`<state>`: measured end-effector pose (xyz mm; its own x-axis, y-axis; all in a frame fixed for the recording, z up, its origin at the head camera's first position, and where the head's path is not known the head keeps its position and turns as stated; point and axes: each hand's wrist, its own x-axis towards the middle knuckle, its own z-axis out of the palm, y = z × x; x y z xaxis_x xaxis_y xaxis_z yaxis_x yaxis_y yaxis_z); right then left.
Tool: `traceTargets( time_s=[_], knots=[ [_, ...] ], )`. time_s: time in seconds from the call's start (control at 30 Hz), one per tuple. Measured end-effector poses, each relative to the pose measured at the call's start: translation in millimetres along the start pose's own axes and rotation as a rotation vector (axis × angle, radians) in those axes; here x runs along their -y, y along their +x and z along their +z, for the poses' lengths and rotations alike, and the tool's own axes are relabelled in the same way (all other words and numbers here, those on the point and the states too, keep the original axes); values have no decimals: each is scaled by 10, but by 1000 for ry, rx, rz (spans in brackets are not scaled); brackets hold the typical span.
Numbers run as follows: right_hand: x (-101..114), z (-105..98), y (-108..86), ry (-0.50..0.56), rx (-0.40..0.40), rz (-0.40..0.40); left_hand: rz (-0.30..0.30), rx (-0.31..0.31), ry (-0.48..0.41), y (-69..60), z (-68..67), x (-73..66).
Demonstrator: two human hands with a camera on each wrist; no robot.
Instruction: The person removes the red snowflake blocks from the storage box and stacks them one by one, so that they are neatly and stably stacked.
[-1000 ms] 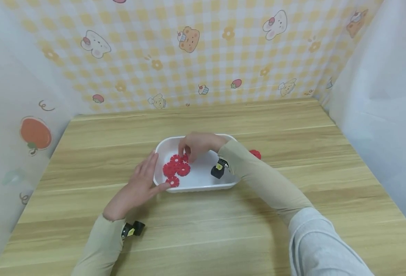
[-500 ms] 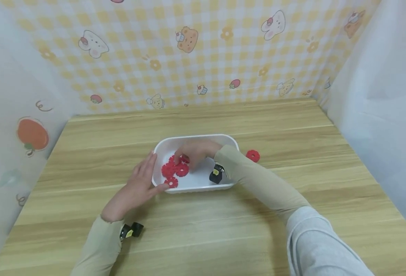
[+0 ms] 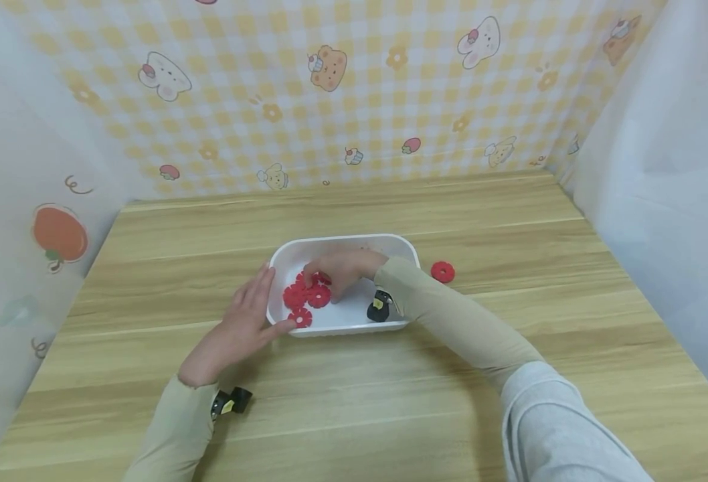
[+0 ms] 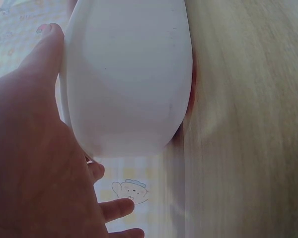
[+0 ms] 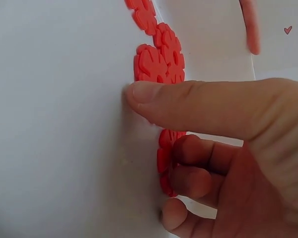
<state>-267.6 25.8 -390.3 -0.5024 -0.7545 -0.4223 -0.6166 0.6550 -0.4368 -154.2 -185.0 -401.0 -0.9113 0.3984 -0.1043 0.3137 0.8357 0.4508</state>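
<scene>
A white oval-ended tray stands on the table. Several red notched plastic discs lie in its left half. My left hand rests on the tray's left end, fingers extended along the rim and thumb over the near rim. Reaching inside, my right hand is over the discs with its fingers bent. In the right wrist view the thumb lies across the disc row, and the curled fingers are at a red disc. The index finger is hidden there, so whether a disc is pinched does not show.
One more red disc lies on the wood-grain table, just right of the tray. A yellow checked backdrop stands along the far edge, and white sheets hang on both sides. Small black cameras are worn on the wrists.
My right hand has sunk lower and slightly nearer into the tray over the discs, then stayed there. The outside disc now shows fully beyond the sleeve. My left hand has stayed put.
</scene>
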Motion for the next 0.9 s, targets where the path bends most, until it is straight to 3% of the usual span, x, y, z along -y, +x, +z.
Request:
traceTargets(
  time_s=[0.9],
  knots=[
    [18, 64, 52, -15, -21, -20, -3, 2, -27, -8, 3, 9]
  ],
)
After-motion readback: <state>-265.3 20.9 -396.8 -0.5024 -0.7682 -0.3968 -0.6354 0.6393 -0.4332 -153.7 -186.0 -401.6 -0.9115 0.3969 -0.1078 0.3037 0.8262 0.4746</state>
